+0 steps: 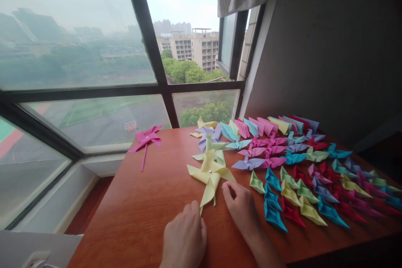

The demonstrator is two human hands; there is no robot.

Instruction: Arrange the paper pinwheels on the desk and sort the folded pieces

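Since left hand (186, 234) clasps stick (201, 210) of yellow pinwheel (212, 173), lower end hidden; right hand (241, 204) curled, grip unclear.

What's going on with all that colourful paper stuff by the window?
Someone's left hand seems to hold the stick of a yellow pinwheel. Their right hand is curled close beside it. More pinwheels lie behind it, a pink pinwheel lies apart at the left of the table, and colourful folded paper shapes are set out in rows on the right.
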